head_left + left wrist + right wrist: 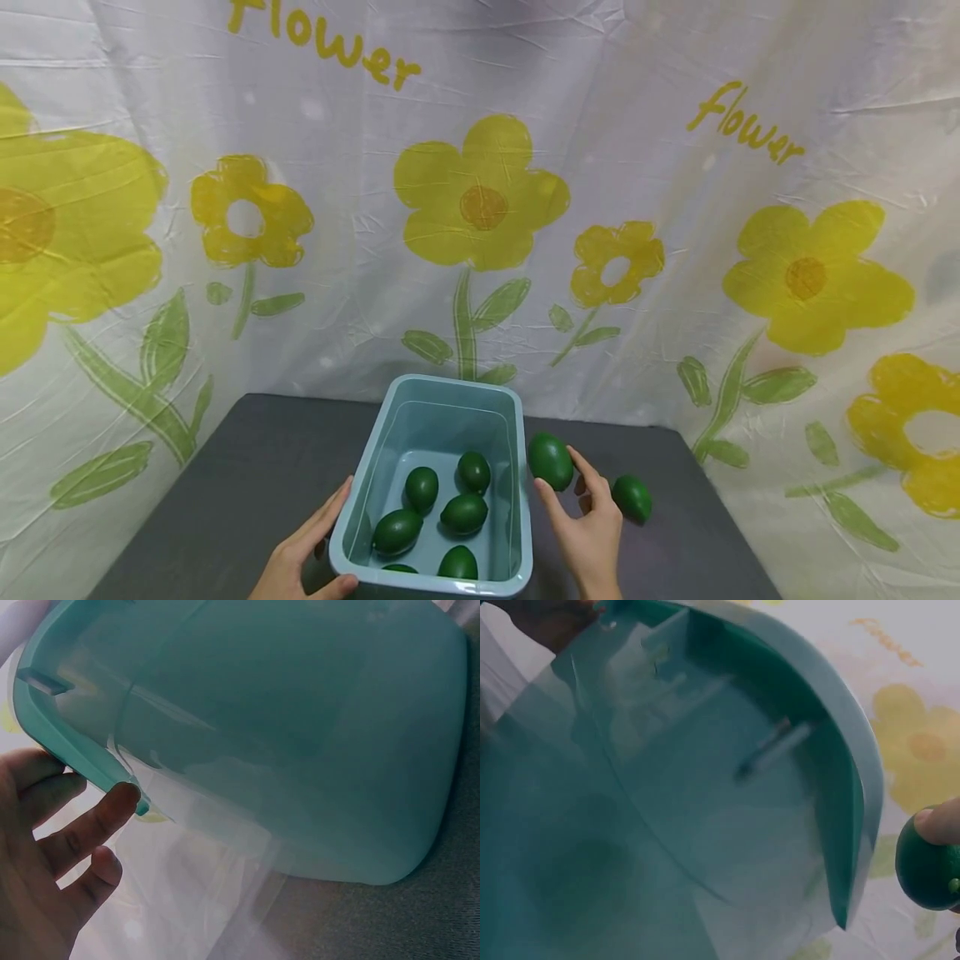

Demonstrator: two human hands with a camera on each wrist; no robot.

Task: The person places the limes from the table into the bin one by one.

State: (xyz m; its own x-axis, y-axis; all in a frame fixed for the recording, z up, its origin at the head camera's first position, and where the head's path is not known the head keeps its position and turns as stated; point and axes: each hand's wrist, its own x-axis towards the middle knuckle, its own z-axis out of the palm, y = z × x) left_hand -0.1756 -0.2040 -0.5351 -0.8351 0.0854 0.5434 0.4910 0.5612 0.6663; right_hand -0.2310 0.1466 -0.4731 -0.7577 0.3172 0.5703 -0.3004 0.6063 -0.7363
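Observation:
A light blue-green plastic bin point(450, 427) stands in front of me with several green limes in it, one of them a lime point(463, 514) near the middle. My left hand point(303, 546) holds the bin's near left corner. In the left wrist view, fingers point(112, 810) of that hand curl at the rim. Just outside the bin's right rim, my right hand point(591, 527) grips a lime point(550, 461) between thumb and fingers. The right wrist view shows this lime point(926, 862) at its right edge, beside the bin wall point(727, 787).
Another lime point(632, 498) lies on the dark grey tabletop point(690, 533), to the right of my right hand. Behind the table and along both sides hangs a white cloth point(337, 333) printed with yellow flowers.

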